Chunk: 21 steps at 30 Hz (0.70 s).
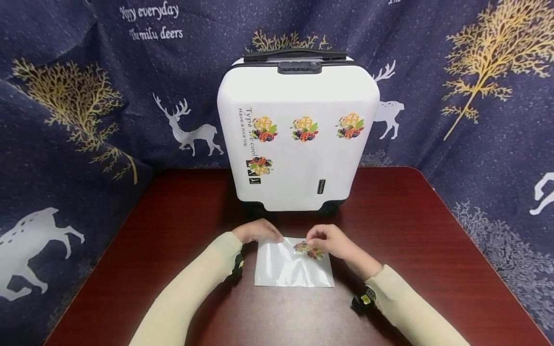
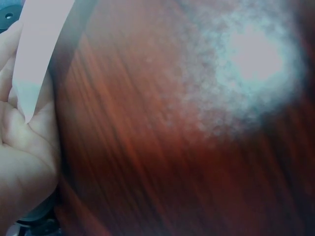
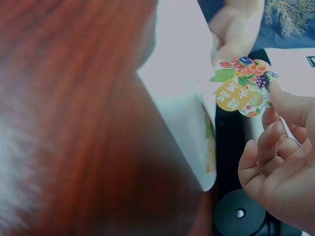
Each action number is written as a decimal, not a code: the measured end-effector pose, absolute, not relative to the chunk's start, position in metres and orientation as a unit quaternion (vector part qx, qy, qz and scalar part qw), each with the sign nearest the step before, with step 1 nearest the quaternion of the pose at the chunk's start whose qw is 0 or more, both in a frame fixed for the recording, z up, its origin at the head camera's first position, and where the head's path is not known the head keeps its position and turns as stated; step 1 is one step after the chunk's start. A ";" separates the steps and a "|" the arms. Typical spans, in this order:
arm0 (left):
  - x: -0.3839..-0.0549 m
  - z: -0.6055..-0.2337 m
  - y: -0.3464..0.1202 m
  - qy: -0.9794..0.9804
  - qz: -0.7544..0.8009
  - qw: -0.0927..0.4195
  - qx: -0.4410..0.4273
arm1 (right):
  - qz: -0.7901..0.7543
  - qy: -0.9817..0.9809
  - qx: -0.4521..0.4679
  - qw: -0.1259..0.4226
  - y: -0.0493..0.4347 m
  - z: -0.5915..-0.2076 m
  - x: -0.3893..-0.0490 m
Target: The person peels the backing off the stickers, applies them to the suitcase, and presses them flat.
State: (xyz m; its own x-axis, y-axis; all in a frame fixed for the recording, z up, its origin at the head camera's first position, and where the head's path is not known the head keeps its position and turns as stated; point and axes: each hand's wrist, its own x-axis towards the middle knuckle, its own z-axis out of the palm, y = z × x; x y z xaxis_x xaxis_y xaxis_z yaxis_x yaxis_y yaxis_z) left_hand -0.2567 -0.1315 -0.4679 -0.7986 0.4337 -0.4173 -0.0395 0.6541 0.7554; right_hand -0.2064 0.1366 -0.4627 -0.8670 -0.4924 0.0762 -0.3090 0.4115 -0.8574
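My right hand [image 1: 332,241] pinches a fruit-printed sticker [image 3: 242,87] between thumb and fingers, beside a glossy white sheet [image 1: 287,269]. Red berries, green leaves and a yellow patch with white characters show on the sticker. At the sheet's upper left corner, my left hand [image 1: 260,230] grips its edge. In the left wrist view the sheet [image 2: 39,54] rises in a narrow strip in front of the palm. Fruit colours also show on the sheet's surface in the right wrist view, seen at a steep slant.
Behind the hands a white suitcase [image 1: 298,178] stands upright on the dark red table [image 1: 173,216]. Several fruit stickers are on its front, three in an upper row and one at lower left. A blue cloth [image 1: 190,62] with deer and trees hangs behind.
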 end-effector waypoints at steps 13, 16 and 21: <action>-0.261 -0.472 -0.133 0.861 0.395 0.302 0.111 | -0.507 0.839 -0.192 0.043 0.136 -0.452 -0.213; -0.261 -0.472 -0.133 0.863 0.391 0.301 0.112 | -0.525 0.828 -0.192 0.043 0.133 -0.449 -0.215; -0.262 -0.473 -0.132 0.865 0.389 0.295 0.116 | -0.549 0.812 -0.195 0.034 0.128 -0.442 -0.215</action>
State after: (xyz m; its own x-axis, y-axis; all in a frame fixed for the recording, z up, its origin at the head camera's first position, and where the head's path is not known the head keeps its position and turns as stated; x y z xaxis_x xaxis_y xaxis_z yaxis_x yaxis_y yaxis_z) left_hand -0.2618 -0.1324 -0.4733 -0.7993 0.4303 -0.4194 -0.0278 0.6708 0.7411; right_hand -0.2152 0.1281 -0.4420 -0.9217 -0.3536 0.1593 -0.2795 0.3207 -0.9050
